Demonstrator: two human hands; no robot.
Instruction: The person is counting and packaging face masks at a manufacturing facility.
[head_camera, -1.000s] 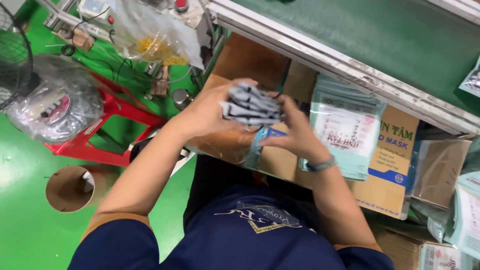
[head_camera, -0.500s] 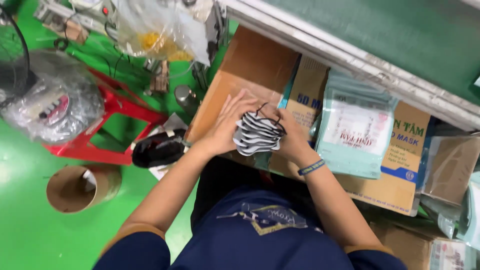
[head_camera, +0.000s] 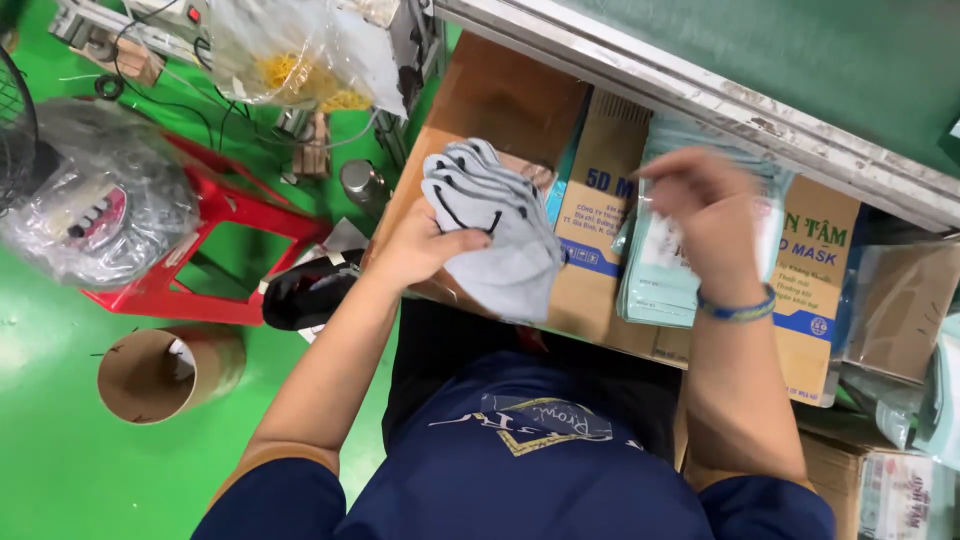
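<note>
The left hand (head_camera: 420, 250) grips a fanned stack of grey masks (head_camera: 495, 225) in front of the open cardboard box (head_camera: 600, 200), their long side pointing down toward the person. The right hand (head_camera: 705, 215), to the right of the stack, hovers over a clear packet (head_camera: 660, 270); it is blurred and seems open and empty.

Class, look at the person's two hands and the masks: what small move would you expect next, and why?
Probably the right hand takes hold of a packet. The left hand alone grips the fanned stack of grey masks, while the right hand, blurred, hovers empty over the pale packets standing against the carton. That suggests the masks need a packet.
</note>
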